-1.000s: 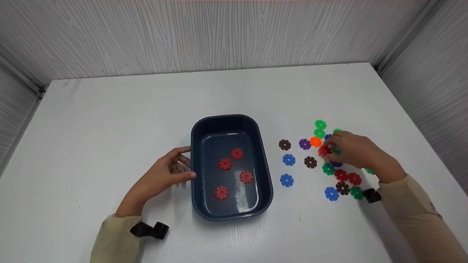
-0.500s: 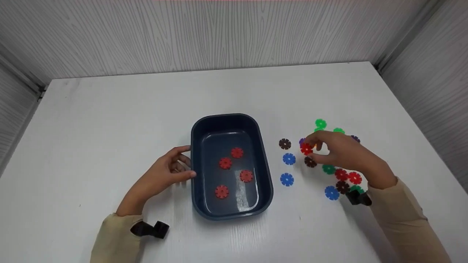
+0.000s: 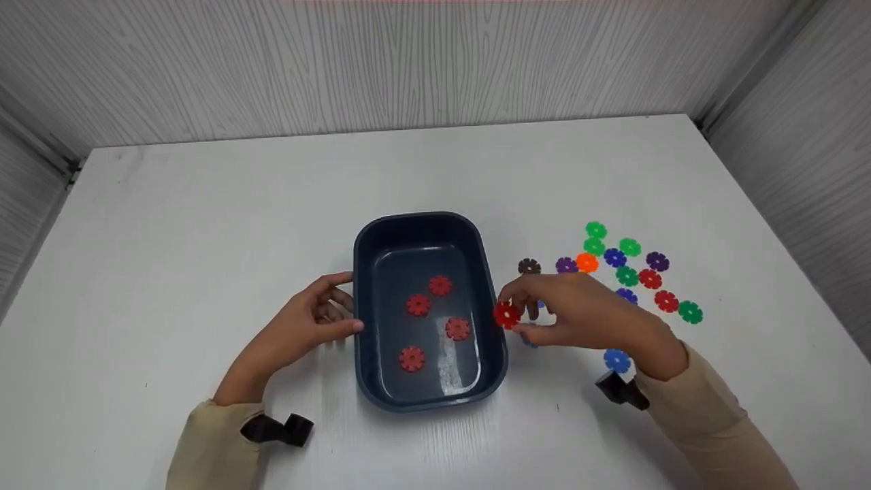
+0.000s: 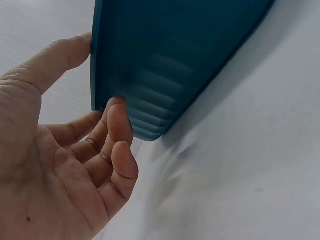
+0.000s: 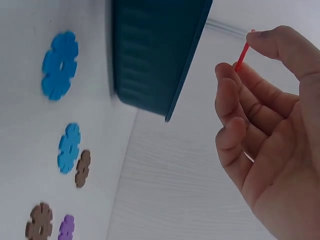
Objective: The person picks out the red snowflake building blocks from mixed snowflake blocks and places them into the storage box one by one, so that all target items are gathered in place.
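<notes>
My right hand (image 3: 578, 309) pinches a red notched plastic disc (image 3: 507, 315) between thumb and fingertips. It holds the disc at the right rim of the dark blue tub (image 3: 363, 299). Seen edge-on in the right wrist view, the red disc (image 5: 243, 56) is up off the table. Across the tub, my left hand (image 3: 306, 316) rests its thumb and index fingertips against the left side, its other fingers loosely bent. The left wrist view has the thumb (image 4: 75, 52) at the rim. Several red discs (image 3: 412, 358) lie flat inside the tub.
To the right, loose notched discs lie scattered on the white table (image 3: 224, 218): an orange disc (image 3: 586, 263), a blue disc (image 3: 617, 361), a green disc (image 3: 691, 312), a red disc (image 3: 667, 301) and others. My right forearm covers some. A wood-grain panel (image 3: 408, 68) rises behind.
My right hand has lifted the red disc from the scattered pieces and carried it left to the tub's right rim. The left hand and the tub have stayed in place.
</notes>
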{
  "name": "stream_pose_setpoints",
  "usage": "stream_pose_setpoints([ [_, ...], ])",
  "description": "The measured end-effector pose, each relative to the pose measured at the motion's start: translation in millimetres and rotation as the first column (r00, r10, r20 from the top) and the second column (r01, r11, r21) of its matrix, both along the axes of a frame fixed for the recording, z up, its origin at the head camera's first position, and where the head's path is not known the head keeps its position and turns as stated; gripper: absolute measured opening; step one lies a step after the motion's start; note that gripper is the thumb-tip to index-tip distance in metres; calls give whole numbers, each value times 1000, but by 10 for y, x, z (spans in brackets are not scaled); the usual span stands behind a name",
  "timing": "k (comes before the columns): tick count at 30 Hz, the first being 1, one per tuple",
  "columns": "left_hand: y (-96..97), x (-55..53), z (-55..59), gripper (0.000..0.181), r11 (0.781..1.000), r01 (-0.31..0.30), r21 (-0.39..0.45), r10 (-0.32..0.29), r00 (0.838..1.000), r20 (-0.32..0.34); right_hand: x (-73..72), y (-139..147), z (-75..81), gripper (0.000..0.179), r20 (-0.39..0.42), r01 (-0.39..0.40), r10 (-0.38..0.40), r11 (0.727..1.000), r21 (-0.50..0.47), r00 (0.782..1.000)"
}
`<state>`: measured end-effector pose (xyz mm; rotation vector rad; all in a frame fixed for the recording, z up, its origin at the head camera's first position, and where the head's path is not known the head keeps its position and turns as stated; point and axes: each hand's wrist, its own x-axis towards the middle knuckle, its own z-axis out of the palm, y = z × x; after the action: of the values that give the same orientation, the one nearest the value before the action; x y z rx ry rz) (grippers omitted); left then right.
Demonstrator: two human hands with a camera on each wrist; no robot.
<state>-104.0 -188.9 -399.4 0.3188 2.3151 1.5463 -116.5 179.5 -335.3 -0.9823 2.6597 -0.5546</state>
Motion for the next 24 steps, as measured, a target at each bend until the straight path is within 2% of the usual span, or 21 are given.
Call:
stream_pose_setpoints([
  [6,-2,-1,6,71,1000,-6,-19,6,1000,3,81,-184,-53,33,-20,-120,119,991,-61,993],
  [15,-6,-1,-5,70,1000,-4,-12,4,1000,-4,122,-341,-78,33,-43,-191,187,975,-109,981],
  [24,-6,-3,3,71,1000,1,8,-1,1000,6,140,-414,-114,36,-76,-239,235,970,-38,969],
])
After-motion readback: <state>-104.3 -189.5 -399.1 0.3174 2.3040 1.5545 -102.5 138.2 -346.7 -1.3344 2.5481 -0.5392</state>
